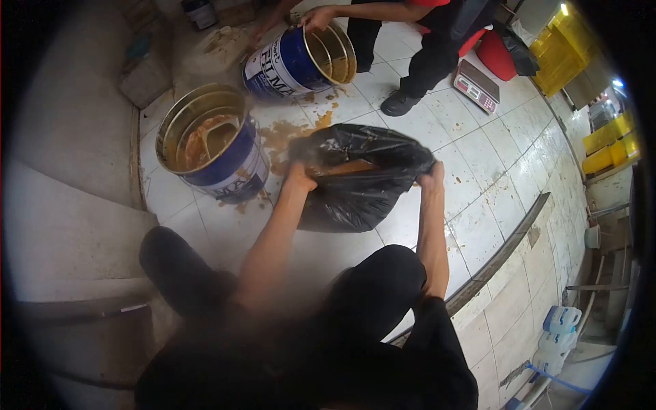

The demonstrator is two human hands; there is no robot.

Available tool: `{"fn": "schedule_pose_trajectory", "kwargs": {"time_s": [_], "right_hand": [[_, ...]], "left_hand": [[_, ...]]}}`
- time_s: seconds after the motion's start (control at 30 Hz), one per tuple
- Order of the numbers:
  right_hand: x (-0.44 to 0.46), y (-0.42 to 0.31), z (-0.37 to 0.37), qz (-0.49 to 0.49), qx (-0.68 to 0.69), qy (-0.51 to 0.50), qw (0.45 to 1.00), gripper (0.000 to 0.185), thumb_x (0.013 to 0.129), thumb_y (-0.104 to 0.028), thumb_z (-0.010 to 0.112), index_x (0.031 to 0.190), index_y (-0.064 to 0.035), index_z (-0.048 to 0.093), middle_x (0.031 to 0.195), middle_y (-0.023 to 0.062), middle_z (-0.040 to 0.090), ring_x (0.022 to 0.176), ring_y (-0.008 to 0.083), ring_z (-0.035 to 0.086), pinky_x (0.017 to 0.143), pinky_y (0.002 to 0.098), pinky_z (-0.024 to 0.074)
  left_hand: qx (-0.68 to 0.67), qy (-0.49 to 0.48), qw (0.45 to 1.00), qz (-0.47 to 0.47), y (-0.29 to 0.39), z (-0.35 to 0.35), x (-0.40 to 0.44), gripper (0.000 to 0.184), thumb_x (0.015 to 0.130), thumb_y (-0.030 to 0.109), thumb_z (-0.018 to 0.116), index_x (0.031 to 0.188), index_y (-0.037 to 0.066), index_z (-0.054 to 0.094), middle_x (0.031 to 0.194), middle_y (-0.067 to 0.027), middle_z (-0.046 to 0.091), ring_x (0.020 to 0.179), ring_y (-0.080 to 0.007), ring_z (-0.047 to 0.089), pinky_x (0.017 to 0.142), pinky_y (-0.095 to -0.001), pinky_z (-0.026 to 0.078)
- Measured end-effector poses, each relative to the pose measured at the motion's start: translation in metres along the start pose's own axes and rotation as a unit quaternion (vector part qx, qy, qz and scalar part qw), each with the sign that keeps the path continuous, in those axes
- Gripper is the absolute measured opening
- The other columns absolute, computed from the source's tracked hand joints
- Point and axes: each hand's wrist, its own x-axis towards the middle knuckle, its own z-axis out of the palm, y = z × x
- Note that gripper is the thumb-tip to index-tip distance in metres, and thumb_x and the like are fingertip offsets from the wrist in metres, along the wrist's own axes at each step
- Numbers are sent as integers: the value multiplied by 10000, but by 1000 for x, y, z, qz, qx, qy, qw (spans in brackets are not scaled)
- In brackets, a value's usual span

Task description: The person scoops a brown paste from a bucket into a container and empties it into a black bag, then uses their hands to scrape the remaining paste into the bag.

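Observation:
A black plastic bag [359, 198] with brownish-orange contents showing through its mouth stands on the tiled floor in front of me. My left hand [301, 178] grips the left side of its rim, and my right hand [432, 178] is closed on the right side. Between them the mouth is stretched into a narrow gap. Left of the bag stands a blue and white metal bucket [236, 174] holding orange-brown stuff and a pale-rimmed scoop or container [220, 133], whose kind I cannot make out.
Another person's hand [318, 18] holds a second blue bucket [273, 68], tilted, beyond the bag. That person's shoe [400, 102] is close by. Orange-brown spills [280, 133] mark the floor. A digital scale [476, 85] sits at upper right, and a raised dark strip [502, 246] crosses the right.

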Motion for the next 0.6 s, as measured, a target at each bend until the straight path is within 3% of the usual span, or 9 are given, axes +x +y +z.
{"fn": "schedule_pose_trajectory", "kwargs": {"time_s": [0.07, 0.13, 0.17, 0.23, 0.33, 0.37, 0.43, 0.47, 0.6], "right_hand": [[6, -14, 31, -21, 31, -42, 998, 383, 926, -217, 357, 993, 62, 612, 1004, 268, 650, 930, 405, 633, 903, 550, 491], [22, -34, 50, -16, 32, -118, 992, 349, 918, -201, 389, 993, 61, 607, 1006, 265, 647, 931, 398, 637, 887, 537, 509], [10, -38, 77, -43, 46, -107, 992, 334, 911, -185, 396, 986, 67, 603, 1011, 272, 643, 926, 391, 640, 882, 529, 515], [13, -51, 93, -14, 57, -178, 982, 305, 880, -123, 357, 936, 61, 593, 928, 258, 643, 858, 373, 648, 841, 517, 536], [21, -62, 129, -27, 50, -119, 991, 299, 860, -93, 336, 917, 50, 592, 886, 233, 642, 795, 361, 653, 784, 507, 555], [27, -64, 138, -25, 47, -127, 990, 297, 855, -88, 337, 915, 52, 592, 890, 232, 645, 785, 357, 657, 761, 509, 559], [26, -68, 165, -23, 43, -143, 989, 295, 851, -84, 339, 913, 55, 592, 895, 231, 647, 774, 354, 660, 739, 511, 563], [18, -67, 180, -37, 34, -133, 990, 286, 853, -84, 349, 918, 45, 596, 910, 220, 653, 778, 350, 664, 738, 526, 559], [0, -75, 229, -66, 30, -171, 983, 259, 876, -112, 391, 958, -2, 611, 971, 180, 667, 862, 349, 663, 780, 577, 532]], "left_hand": [[10, -20, 999, 40, 10, 15, 29, 352, 967, 194, 337, 1118, 42, 616, 1167, -101, 641, 1056, -294, 616, 930, -549, 444], [-73, -39, 995, 47, 32, 49, -7, 334, 964, 183, 355, 1119, 46, 617, 1172, -95, 640, 1043, -277, 621, 912, -507, 465], [-72, -36, 996, 47, 43, 61, -25, 334, 964, 183, 355, 1119, 46, 617, 1172, -95, 640, 1043, -277, 621, 912, -507, 465], [-75, -22, 996, 46, 61, 80, -60, 327, 966, 190, 360, 1104, 57, 624, 1157, -89, 645, 1029, -262, 627, 897, -477, 481], [-82, -41, 992, 87, 78, 101, -137, 319, 964, 185, 351, 1080, 69, 625, 1129, -96, 648, 1010, -262, 629, 909, -476, 478], [-84, -42, 992, 89, 83, 96, -127, 319, 964, 185, 351, 1080, 69, 625, 1129, -96, 648, 1010, -262, 629, 909, -476, 478], [-67, -101, 983, 137, 102, 93, -109, 303, 957, 224, 368, 1073, 66, 598, 1095, -120, 640, 968, -297, 632, 848, -571, 500], [-79, -70, 982, 154, 107, 95, -111, 313, 961, 218, 355, 1053, 52, 604, 1072, -135, 646, 981, -295, 631, 850, -585, 494], [-48, -80, 984, 149, 136, 104, -117, 331, 976, 231, 336, 1050, 50, 602, 1062, -145, 645, 983, -309, 629, 843, -586, 496]]}}
